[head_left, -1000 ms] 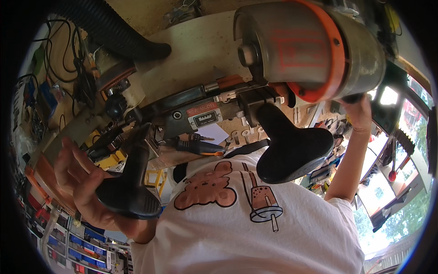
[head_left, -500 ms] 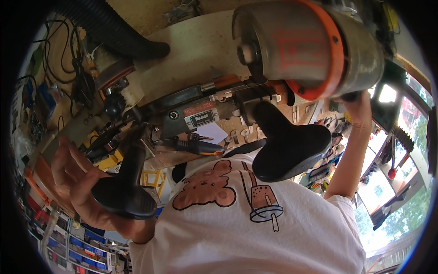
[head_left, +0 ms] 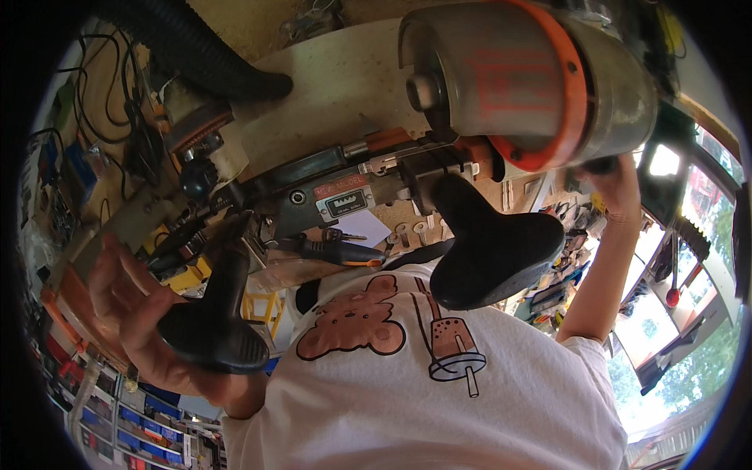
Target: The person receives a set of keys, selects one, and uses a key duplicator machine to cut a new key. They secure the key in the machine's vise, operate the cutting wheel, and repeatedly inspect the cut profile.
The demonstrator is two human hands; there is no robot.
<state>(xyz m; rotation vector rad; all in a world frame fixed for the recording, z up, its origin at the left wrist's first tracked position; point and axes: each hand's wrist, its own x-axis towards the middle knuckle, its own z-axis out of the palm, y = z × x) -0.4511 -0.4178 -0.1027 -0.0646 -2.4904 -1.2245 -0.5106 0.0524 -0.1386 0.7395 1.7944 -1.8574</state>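
Note:
My left hand is beside the left black lobed handle of a key-cutting machine. Its fingers are stretched upward and apart, and the handle hides part of the palm and wrist. Whether the palm touches the handle I cannot tell. On the other side, my right hand reaches up under a cylindrical housing with an orange ring, against a dark round part. The fingers there are mostly hidden. A second black lobed handle hangs between my arms, untouched by either hand.
A black ribbed hose crosses the upper left, near tangled black cables. Several loose keys and a black-and-orange tool lie by the machine. Shelves with blue bins stand lower left; bright windows are at right.
The right black handle has shifted slightly to the left. My right hand has moved a little under the housing; my left hand has stayed nearly still.

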